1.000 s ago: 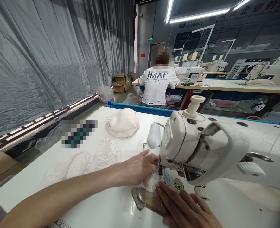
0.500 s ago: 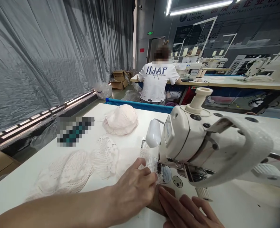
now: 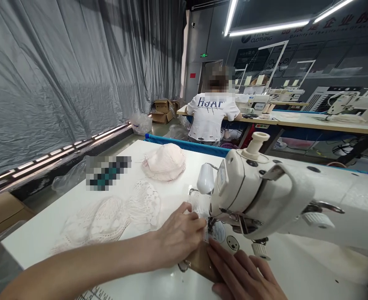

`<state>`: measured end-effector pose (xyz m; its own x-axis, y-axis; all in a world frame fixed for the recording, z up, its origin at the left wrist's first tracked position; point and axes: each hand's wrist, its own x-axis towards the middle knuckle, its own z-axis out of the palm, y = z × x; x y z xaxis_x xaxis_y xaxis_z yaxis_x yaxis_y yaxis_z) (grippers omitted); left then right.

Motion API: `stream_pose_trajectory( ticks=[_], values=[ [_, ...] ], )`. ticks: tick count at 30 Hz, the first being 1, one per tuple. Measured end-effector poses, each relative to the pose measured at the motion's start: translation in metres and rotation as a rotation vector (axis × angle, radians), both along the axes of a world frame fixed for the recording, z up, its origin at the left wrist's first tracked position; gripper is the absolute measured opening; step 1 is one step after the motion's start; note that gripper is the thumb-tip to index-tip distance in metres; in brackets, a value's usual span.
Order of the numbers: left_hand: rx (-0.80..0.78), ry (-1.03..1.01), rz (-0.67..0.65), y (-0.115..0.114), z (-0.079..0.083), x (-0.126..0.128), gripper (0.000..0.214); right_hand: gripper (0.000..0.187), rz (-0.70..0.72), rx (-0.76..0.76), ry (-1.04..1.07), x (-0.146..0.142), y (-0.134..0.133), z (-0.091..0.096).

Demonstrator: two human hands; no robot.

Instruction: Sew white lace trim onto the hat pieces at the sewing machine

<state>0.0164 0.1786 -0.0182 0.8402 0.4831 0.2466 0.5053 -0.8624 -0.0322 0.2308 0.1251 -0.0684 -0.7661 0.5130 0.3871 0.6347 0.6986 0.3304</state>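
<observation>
My left hand (image 3: 180,233) is closed at the left side of the needle, its fingers curled and pressing on a strip of white lace (image 3: 199,204). The lace runs under the presser foot (image 3: 211,225) of a white sewing machine (image 3: 243,187). My right hand (image 3: 244,271) lies flat just in front of the foot, fingers stretched out over a brown plate (image 3: 202,262). Its fingertips come close to the lace edge, partly hidden. Left of the machine, a chain of white lace cups (image 3: 103,216) rests on the table, with a pale pink padded cup (image 3: 165,161) behind.
The white tabletop (image 3: 134,271) carries a blurred dark item (image 3: 109,173) at its far left. A blue roll (image 3: 184,144) borders the back edge. Beyond, a person in a white shirt (image 3: 210,116) sits at another sewing table. Cardboard boxes (image 3: 162,111) stand by the grey curtain.
My head view has shifted slightly, so more of the table's near left shows. Both hands stay by the needle, with the right fingertips slightly nearer the presser foot.
</observation>
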Motion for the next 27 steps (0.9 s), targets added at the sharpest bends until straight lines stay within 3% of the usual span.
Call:
stream_pose_trajectory(
  ticks=[4, 9, 12, 16, 20, 23, 25, 27],
  values=[
    [-0.266, -0.028, 0.103, 0.020, 0.000, 0.002, 0.024, 0.038, -0.013, -0.035, 0.078, -0.002, -0.003, 0.006],
    [-0.369, -0.049, 0.310, 0.054, 0.012, 0.014, 0.008, 0.030, -0.048, -0.148, 0.296, -0.009, -0.008, 0.009],
    [-0.484, -0.041, 0.390, 0.059, 0.020, 0.015, 0.010, 0.028, -0.135, -0.262, 0.523, -0.012, -0.010, 0.008],
    [-0.690, -0.089, 0.432, 0.027, 0.031, 0.006, 0.005, 0.030, -0.238, -0.598, 0.782, -0.018, -0.013, 0.005],
    [-0.849, -0.246, 0.423, -0.023, 0.054, 0.000, 0.020, 0.053, -0.017, -0.991, 1.159, -0.039, -0.025, 0.012],
    [-1.041, -0.520, 0.397, -0.051, 0.069, -0.008, 0.021, 0.044, 0.074, -1.177, 1.377, -0.049, -0.042, 0.030],
    [-1.132, -0.591, 0.314, -0.065, 0.068, -0.020, 0.024, 0.035, 0.020, -1.240, 1.434, -0.046, -0.056, 0.046],
    [-1.061, -0.512, 0.219, -0.076, 0.056, -0.033, 0.032, 0.033, -0.025, -1.278, 1.462, -0.038, -0.070, 0.060]
  ],
)
